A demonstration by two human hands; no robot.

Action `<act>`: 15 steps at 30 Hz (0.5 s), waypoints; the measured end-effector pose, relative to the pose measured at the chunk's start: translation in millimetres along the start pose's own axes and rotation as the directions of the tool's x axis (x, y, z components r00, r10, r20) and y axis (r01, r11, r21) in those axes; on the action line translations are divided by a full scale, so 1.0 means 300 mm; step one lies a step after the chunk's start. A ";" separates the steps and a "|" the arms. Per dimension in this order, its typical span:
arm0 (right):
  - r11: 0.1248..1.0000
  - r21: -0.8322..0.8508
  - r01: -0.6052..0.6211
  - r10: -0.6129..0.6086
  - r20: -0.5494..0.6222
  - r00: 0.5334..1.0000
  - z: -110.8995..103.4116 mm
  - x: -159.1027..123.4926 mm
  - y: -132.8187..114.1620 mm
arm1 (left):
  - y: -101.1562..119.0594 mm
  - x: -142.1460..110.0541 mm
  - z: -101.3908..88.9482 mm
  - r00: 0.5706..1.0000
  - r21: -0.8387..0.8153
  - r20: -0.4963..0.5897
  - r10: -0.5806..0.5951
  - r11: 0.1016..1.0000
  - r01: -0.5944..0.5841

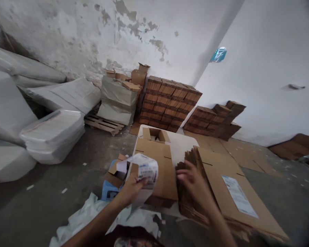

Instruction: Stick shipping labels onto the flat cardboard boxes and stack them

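Observation:
My left hand [134, 188] is closed on a curling strip of printed labels [148, 168], with the thumb on its front. The strip curves over a brown cardboard box [161, 151] on the white table. Fingers apart, my right hand [194, 180] reaches to the near edges of the flattened cardboard boxes [186, 197], slightly blurred. Whether its fingertips touch them I cannot tell. Right of that hand, another stack of flat cardboard [221, 168] carries a printed label sheet [239, 195] on top.
A small open box [156, 134] stands at the far end of the white table [182, 142]. Left of the table are an open carton [115, 175] and a blue bag [109, 191]. Crumpled white sheeting [90, 214] lies in front. Bundled cardboard [167, 103] stands along the wall.

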State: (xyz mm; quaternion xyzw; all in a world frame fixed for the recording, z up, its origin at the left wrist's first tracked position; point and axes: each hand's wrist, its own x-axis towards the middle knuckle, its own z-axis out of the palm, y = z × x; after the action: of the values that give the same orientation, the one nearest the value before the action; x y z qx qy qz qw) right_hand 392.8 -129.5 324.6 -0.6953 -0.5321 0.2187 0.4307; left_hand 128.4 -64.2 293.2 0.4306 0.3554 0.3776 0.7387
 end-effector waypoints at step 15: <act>0.936 0.136 0.325 -0.332 0.034 0.943 0.293 -0.021 -0.194 | -0.023 0.053 -0.235 0.836 -0.529 -0.439 -0.329 0.847 0.055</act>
State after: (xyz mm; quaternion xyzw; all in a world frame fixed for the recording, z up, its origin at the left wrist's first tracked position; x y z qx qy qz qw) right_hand 291.5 -99.6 325.4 -0.5611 -0.6376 0.1972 0.4896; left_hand 77.5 -27.0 257.3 0.0702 0.4728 0.4781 0.7369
